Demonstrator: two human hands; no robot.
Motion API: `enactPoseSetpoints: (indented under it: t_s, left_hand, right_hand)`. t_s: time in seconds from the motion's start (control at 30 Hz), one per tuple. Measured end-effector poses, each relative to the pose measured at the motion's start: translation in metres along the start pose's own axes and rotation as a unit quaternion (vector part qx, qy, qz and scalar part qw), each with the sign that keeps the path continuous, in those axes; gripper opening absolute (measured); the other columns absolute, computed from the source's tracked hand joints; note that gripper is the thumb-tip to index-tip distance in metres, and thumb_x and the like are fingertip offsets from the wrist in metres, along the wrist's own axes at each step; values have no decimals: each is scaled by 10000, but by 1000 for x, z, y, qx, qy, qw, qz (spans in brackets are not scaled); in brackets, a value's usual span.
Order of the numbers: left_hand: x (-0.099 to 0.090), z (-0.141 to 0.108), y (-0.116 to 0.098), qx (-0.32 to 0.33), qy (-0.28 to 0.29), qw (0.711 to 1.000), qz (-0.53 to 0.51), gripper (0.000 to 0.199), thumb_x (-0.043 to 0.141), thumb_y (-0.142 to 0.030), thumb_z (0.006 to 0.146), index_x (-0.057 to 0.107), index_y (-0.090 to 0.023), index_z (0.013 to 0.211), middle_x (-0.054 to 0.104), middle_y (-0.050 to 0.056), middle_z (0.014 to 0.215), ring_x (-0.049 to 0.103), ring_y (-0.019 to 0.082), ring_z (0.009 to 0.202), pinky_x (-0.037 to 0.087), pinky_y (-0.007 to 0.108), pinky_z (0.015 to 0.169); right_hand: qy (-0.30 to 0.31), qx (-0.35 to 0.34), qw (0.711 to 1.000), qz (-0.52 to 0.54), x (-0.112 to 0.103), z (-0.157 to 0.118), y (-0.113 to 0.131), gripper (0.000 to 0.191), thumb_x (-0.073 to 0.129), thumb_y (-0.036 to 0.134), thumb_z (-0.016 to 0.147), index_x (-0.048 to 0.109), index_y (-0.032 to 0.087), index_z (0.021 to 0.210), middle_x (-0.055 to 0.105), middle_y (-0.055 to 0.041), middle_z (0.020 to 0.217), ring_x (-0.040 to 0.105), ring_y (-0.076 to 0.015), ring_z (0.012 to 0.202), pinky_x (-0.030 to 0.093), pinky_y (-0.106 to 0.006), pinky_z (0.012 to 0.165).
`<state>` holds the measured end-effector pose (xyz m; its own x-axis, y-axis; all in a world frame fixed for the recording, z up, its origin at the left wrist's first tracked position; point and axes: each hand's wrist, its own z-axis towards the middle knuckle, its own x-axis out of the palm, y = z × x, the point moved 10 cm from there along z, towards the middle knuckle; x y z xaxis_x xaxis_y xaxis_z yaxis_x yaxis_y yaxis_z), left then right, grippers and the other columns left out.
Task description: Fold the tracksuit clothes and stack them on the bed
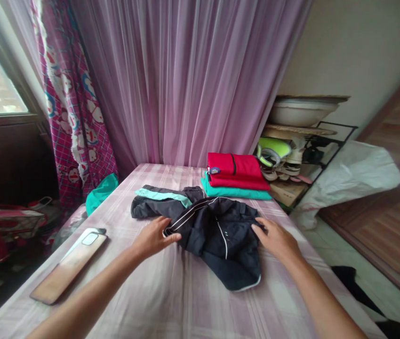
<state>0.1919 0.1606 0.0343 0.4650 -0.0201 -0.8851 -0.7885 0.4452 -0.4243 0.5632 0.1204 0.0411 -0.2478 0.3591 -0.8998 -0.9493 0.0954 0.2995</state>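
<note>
Dark navy shorts [233, 230] with white piping lie crumpled on the bed-like surface [143, 292], one corner hanging toward me. My left hand [156, 238] holds their left edge, the white-trimmed part between thumb and fingers. At the opposite edge, my right hand [277, 239] pinches the dark cloth. Behind and left of the shorts, partly under them, is a dark grey garment [150, 207] with a light blue stripe. Farther back sits a folded red garment [238, 172], stacked on a folded teal one [235, 192].
Two phones [71, 268] overlap near the left edge. A pink-purple curtain [186, 84] hangs along the back. At the right stands a rack [327, 162] with shoes and a basin [302, 110], beside a white plastic bag [355, 174]. A teal bundle [101, 193] rests at the left edge.
</note>
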Motion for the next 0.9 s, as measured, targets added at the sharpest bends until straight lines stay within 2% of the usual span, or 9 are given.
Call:
enactPoseSetpoints:
  t_s: [0.1, 0.2, 0.3, 0.37, 0.5, 0.6, 0.7, 0.83, 0.9]
  left_hand:
    - [17, -18, -3, -34, 19, 999, 22, 269, 544, -452, 891, 633, -207, 959, 695, 78, 1000, 663, 230, 933, 495, 311, 808]
    - [17, -10, -8, -38, 102, 992, 61, 192, 487, -334, 918, 622, -203, 880, 695, 52, 877, 665, 201, 823, 475, 284, 737]
    - [-10, 24, -18, 6, 195, 971, 136, 232, 502, -372, 909, 656, -204, 867, 696, 32, 795, 647, 185, 730, 454, 267, 669]
    - [-48, 63, -21, 21, 199, 961, 190, 244, 516, -384, 905, 689, -211, 908, 715, 29, 834, 652, 185, 756, 463, 266, 692]
    - [-153, 151, -19, -58, -6, 954, 294, 281, 563, -374, 905, 705, -193, 1067, 724, 78, 1028, 653, 258, 992, 483, 336, 855]
    - [-182, 178, -23, -74, -132, 939, 308, 434, 474, -298, 963, 533, -154, 1368, 550, 167, 1396, 485, 312, 1303, 371, 462, 1066]
    - [-148, 168, -20, -43, -147, 938, 310, 533, 538, -279, 925, 452, -191, 1444, 405, 154, 1538, 367, 317, 1410, 272, 484, 1150]
    - [-57, 108, 16, -25, -8, 963, 267, 364, 458, -412, 949, 674, -199, 1149, 675, 108, 1195, 621, 285, 1126, 448, 422, 999]
    - [-39, 69, 42, -41, -25, 967, 248, 434, 460, -500, 932, 655, -206, 1185, 673, 115, 1194, 625, 299, 1111, 467, 436, 977]
  right_hand:
    - [14, 36, 999, -28, 28, -34, -9, 516, 450, 495, 887, 629, 186, 1260, 640, -151, 1293, 623, -298, 1161, 492, -407, 952]
    - [35, 111, 993, -19, 49, -53, -28, 646, 487, 532, 864, 503, 185, 1409, 645, -164, 1271, 648, -310, 1115, 520, -416, 874]
    - [77, 134, 988, 26, 68, -56, -42, 675, 558, 474, 832, 440, 251, 1458, 717, -99, 1132, 707, -267, 947, 531, -361, 757]
    - [92, 133, 986, 46, 73, -53, -47, 647, 572, 396, 819, 452, 293, 1446, 732, -67, 1098, 716, -241, 881, 519, -327, 702]
    - [67, 141, 986, 58, 68, -47, -56, 591, 526, 321, 820, 497, 301, 1410, 731, -56, 1104, 713, -226, 861, 495, -311, 666]
    - [20, 146, 986, 78, 59, -47, -58, 589, 505, 372, 835, 487, 271, 1415, 728, -59, 1100, 708, -224, 849, 491, -318, 675]
    - [26, 168, 980, 108, 61, -52, -64, 655, 500, 489, 842, 447, 226, 1439, 737, -69, 1058, 698, -229, 785, 482, -329, 656]
    - [88, 186, 963, 172, 77, -61, -70, 794, 543, 572, 808, 375, 191, 1484, 737, -30, 846, 677, -224, 682, 475, -325, 621]
    - [110, 186, 954, 207, 84, -65, -70, 845, 582, 545, 791, 327, 187, 1513, 715, -7, 760, 675, -221, 652, 472, -314, 595]
